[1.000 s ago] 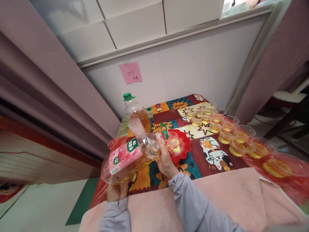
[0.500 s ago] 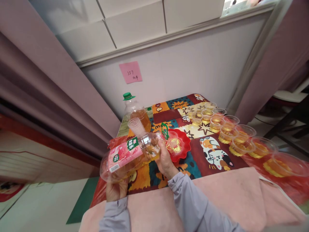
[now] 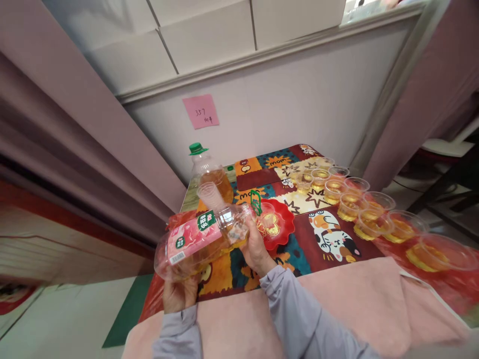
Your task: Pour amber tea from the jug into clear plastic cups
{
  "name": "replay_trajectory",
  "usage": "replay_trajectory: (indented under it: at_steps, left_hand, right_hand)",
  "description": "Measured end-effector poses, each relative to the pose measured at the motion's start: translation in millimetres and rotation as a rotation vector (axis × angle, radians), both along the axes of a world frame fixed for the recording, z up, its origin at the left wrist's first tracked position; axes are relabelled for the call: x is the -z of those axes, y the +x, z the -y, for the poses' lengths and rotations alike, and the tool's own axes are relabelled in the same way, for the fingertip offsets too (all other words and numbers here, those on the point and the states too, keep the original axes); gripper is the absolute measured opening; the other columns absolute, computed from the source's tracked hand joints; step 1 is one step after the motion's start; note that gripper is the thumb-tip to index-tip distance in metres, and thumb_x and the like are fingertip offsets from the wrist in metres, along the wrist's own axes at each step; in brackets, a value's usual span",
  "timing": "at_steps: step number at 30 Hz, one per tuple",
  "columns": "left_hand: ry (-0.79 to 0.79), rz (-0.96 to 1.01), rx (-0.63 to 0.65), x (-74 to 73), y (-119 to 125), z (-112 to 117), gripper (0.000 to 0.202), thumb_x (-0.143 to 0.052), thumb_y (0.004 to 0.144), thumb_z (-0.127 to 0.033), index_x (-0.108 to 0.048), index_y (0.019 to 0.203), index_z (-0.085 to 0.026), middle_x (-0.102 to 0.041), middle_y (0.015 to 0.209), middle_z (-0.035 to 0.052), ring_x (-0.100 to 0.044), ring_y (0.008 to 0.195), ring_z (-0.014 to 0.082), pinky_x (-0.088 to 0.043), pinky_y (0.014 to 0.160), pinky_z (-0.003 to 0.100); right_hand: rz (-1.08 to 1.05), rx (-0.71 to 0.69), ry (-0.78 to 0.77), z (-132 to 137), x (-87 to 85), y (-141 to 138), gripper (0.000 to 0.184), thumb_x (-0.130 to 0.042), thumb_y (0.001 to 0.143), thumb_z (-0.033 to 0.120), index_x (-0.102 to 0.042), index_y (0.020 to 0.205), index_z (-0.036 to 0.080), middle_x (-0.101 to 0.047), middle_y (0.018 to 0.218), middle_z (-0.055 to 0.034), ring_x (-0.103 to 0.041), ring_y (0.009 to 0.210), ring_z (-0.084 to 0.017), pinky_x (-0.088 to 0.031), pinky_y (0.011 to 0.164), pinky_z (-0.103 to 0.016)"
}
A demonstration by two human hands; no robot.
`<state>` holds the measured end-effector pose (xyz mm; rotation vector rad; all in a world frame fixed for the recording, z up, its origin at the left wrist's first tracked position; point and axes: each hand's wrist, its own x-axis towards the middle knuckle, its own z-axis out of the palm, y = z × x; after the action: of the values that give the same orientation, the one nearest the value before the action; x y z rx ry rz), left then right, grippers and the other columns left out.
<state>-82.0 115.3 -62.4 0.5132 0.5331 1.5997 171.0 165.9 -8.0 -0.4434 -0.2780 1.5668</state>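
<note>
A large clear juice bottle (image 3: 194, 238) with a pink label lies tilted almost on its side above the table, its neck towards the right. My left hand (image 3: 180, 294) supports its base end from below. Around the neck end, my right hand (image 3: 257, 249) is closed, its fingers partly hidden by the bottle. Yellow liquid shows along the bottle's lower side. A green handle loop (image 3: 255, 203) sticks up by the neck. Under the mouth end is a red scalloped plate (image 3: 286, 224) with a gold design; whether a clear cup stands on it is hard to tell.
Another juice bottle (image 3: 217, 180) with a green cap stands behind, and a stack of clear cups (image 3: 210, 195) is in front of it. Several clear cups (image 3: 350, 205) of yellow liquid line the right side. A patterned mat (image 3: 258, 179) and pink cloth (image 3: 348, 294) cover the table.
Both hands keep their hold on the bottle, with hardly any change in its tilt. The whole view has shifted very slightly.
</note>
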Motion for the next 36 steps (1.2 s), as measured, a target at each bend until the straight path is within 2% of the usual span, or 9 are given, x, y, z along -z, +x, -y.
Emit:
replay_trajectory:
  at_steps: [4,8,13,16,18,21,23,29,36]
  left_hand:
    - [0.024,-0.045,0.003,-1.1,1,0,0.062,-0.064,0.101,-0.022,-0.056,0.162,-0.036,-0.07,0.154,0.0056,-0.076,0.129,0.0283,-0.071,0.086,0.036]
    - [0.058,-0.037,-0.011,-1.4,4,0,0.067,-0.059,0.103,-0.021,-0.049,0.167,-0.035,-0.069,0.156,0.0062,-0.075,0.132,0.0288,-0.07,0.093,0.041]
    - [0.03,-0.016,-0.011,-5.4,11,0,0.075,-0.062,0.104,-0.029,-0.037,0.173,-0.044,-0.064,0.161,0.0038,-0.072,0.136,0.0256,-0.069,0.086,0.03]
    - [-0.008,-0.062,-0.078,-13.2,17,1,0.077,-0.067,0.102,-0.024,-0.041,0.17,-0.048,-0.064,0.162,0.0011,-0.076,0.13,0.0244,-0.068,0.087,0.03]
    - [0.013,-0.099,-0.111,-18.9,21,2,0.076,-0.071,0.099,-0.021,-0.047,0.167,-0.045,-0.066,0.161,0.0008,-0.077,0.127,0.0233,-0.068,0.086,0.029]
    - [0.021,-0.118,-0.117,-25.2,27,3,0.066,-0.075,0.098,-0.029,-0.057,0.161,-0.039,-0.069,0.158,0.0003,-0.078,0.125,0.0212,-0.068,0.085,0.025]
    - [-0.006,-0.129,-0.128,-27.1,31,3,0.063,-0.074,0.099,-0.033,-0.058,0.159,-0.041,-0.067,0.159,-0.0024,-0.078,0.125,0.0193,-0.067,0.087,0.023]
    - [-0.035,-0.155,-0.163,-24.1,29,3,0.056,-0.069,0.102,-0.032,-0.062,0.157,-0.038,-0.067,0.16,-0.0017,-0.072,0.136,0.0224,-0.065,0.096,0.025]
    - [-0.019,-0.039,-0.024,-13.2,11,2,0.06,-0.066,0.104,-0.028,-0.056,0.161,-0.043,-0.072,0.153,-0.0016,-0.075,0.131,0.0225,-0.068,0.089,0.028]
  right_hand:
    - [-0.04,-0.013,-0.011,-1,0.5,1,0.057,-0.078,0.089,0.068,-0.073,0.126,0.025,-0.084,0.119,-0.006,-0.078,0.118,-0.029,-0.069,0.093,-0.043]
    - [-0.028,-0.034,0.007,-2,-0.4,3,0.055,-0.075,0.092,0.069,-0.074,0.125,0.025,-0.085,0.111,-0.0051,-0.079,0.113,-0.029,-0.07,0.087,-0.043]
    - [-0.044,-0.025,-0.006,-3,-0.7,2,0.051,-0.075,0.092,0.067,-0.075,0.122,0.026,-0.085,0.113,-0.0048,-0.08,0.111,-0.028,-0.07,0.088,-0.042]
    - [-0.046,-0.029,-0.018,-2,-2.7,3,0.051,-0.075,0.092,0.066,-0.075,0.123,0.026,-0.085,0.114,-0.0052,-0.08,0.111,-0.028,-0.071,0.087,-0.042]
    - [-0.038,-0.044,-0.008,-2,-3.9,5,0.05,-0.074,0.093,0.067,-0.074,0.123,0.026,-0.085,0.113,-0.005,-0.08,0.112,-0.029,-0.071,0.085,-0.042]
    - [-0.029,-0.057,0.005,-2,-3.7,5,0.051,-0.072,0.094,0.067,-0.074,0.126,0.028,-0.085,0.113,-0.0044,-0.08,0.113,-0.029,-0.071,0.084,-0.043]
    - [-0.035,-0.048,-0.012,-2,-2.5,5,0.053,-0.074,0.092,0.068,-0.075,0.126,0.027,-0.085,0.114,-0.0047,-0.08,0.113,-0.029,-0.071,0.086,-0.044]
    - [-0.054,-0.043,-0.012,-3,-1.5,3,0.055,-0.073,0.093,0.069,-0.075,0.128,0.027,-0.085,0.121,-0.0056,-0.08,0.116,-0.029,-0.07,0.089,-0.042]
    - [-0.044,-0.042,-0.036,-4,-0.2,3,0.053,-0.073,0.092,0.068,-0.074,0.126,0.027,-0.085,0.118,-0.0053,-0.08,0.116,-0.03,-0.07,0.087,-0.044]
